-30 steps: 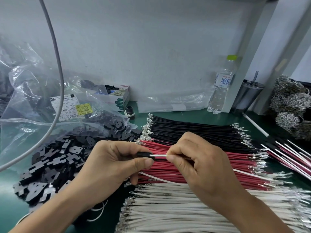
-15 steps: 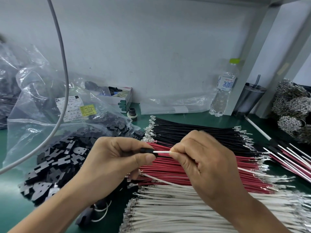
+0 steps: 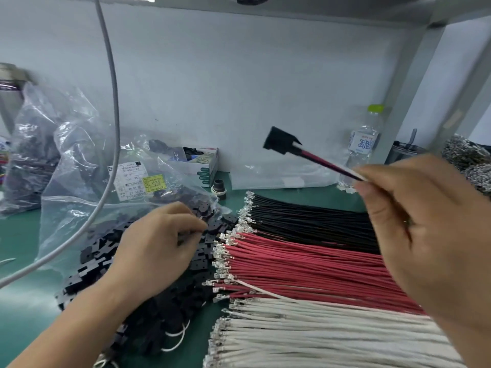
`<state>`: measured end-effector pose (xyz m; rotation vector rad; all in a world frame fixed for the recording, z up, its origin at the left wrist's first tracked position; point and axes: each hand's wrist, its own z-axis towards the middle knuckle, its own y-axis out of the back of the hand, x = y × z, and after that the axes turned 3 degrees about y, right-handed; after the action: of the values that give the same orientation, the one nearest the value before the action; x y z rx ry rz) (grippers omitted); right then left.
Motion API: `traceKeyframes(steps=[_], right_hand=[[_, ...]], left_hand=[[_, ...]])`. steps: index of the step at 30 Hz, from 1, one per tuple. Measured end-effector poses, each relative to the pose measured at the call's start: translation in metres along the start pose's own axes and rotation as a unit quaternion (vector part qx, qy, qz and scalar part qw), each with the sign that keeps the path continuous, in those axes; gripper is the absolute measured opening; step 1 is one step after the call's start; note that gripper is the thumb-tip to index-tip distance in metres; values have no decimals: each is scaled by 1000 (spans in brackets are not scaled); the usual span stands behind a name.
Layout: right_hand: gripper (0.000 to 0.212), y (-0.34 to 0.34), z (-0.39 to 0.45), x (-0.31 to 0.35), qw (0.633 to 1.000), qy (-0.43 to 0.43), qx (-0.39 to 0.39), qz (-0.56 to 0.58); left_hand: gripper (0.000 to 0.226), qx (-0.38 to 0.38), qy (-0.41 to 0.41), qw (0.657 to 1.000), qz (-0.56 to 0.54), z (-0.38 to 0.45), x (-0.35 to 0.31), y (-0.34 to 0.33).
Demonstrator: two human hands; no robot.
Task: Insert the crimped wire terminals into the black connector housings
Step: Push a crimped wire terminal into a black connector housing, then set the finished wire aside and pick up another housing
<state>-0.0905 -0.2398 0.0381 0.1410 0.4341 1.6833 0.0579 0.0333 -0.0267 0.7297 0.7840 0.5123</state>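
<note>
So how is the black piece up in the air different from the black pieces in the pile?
The raised housing has wires plugged into it; the pile housings mostly show none. The raised housing is held aloft by its wires, pinched in the right hand; the pile housings lie jumbled on the green table, where the left hand reaches among them. Both are flat black plastic.

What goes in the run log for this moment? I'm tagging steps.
step: unit wired | right hand: holds wires, housing raised | left hand: on housing pile | next: likely pick housing
</note>
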Motion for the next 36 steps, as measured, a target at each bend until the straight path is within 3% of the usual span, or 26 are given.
traceKeyframes(steps=[3,6,8,10,14,20,22,25,28,30,32,36], right_hand=[[26,15,-7,-48,989,-43,123,-64],[13,31,-49,-118,958,-93,231,-142],[22,45,-86,-162,929,-126,286,-197],[27,55,-120,-191,903,-162,317,-240],[17,55,-168,-208,853,-239,365,-287],[10,48,-175,-213,787,-331,423,-303],[18,47,-166,-215,777,-356,434,-286],[21,38,-128,-193,790,-356,385,-317],[20,17,-79,-138,866,-277,334,-247],[15,-12,-49,-95,903,-238,333,-134],[16,-48,-32,-65,911,-222,347,-23],[27,-113,-22,-39,892,-191,407,38]], left_hand=[[19,74,-31,995,55,0,0,6],[24,124,-53,988,72,0,7,9],[27,141,-65,982,103,0,12,6],[31,145,-74,978,134,1,14,1],[38,158,-76,972,156,3,15,-2],[35,174,-104,962,183,3,19,-1],[36,176,-116,960,186,3,18,-2],[31,168,-125,959,189,3,18,-5],[19,154,-131,956,212,2,18,-7],[17,149,-119,957,218,1,15,-5],[27,150,-100,962,206,2,11,-1],[34,152,-128,959,202,2,9,-4]])
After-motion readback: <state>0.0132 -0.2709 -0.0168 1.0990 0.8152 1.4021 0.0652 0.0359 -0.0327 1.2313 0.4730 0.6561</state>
